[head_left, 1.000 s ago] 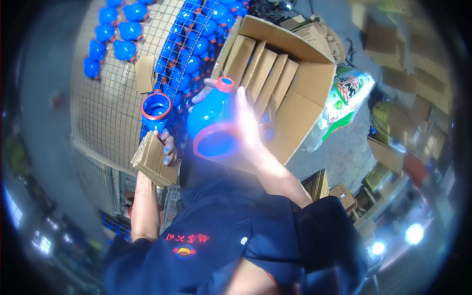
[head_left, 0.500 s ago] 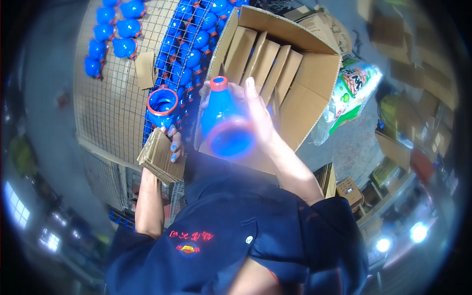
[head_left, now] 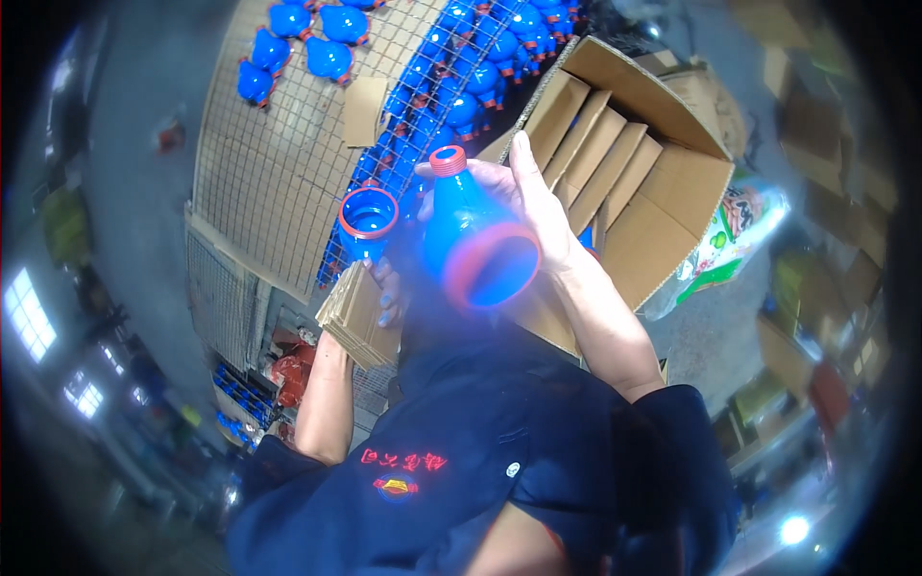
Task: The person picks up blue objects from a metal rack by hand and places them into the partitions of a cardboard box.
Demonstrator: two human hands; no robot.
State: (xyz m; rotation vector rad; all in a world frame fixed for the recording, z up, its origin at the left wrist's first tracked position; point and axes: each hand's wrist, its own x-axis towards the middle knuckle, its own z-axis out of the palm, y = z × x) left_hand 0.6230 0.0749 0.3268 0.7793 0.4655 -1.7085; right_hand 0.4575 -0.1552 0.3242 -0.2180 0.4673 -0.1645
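My right hand (head_left: pixel 543 216) is closed round a blue, flask-shaped shell (head_left: pixel 466 216) with a red threaded neck at the top and a wide red-rimmed mouth facing down toward me. Motion blurs its lower part. At the left, my left hand (head_left: pixel 386 296) grips a stack of cardboard pieces (head_left: pixel 355 312). Just above those fingers is a second blue shell (head_left: pixel 365 248), its red-rimmed mouth facing up; the same hand appears to hold it, though the contact is partly hidden. The two shells are close together but look apart.
An open carton (head_left: pixel 672 226) with upright cardboard dividers (head_left: pixel 600 154) stands at the right. Beyond my left hand is a wire-mesh rack (head_left: pixel 279 182) with several blue shells (head_left: pixel 329 60) and a loose cardboard piece (head_left: pixel 365 110) on it. A printed plastic bag (head_left: pixel 735 226) lies beside the carton.
The view has swung, so the rack and carton appear farther right. The shell in my right hand has turned, its wide mouth now facing more to the right. Both hands keep their holds.
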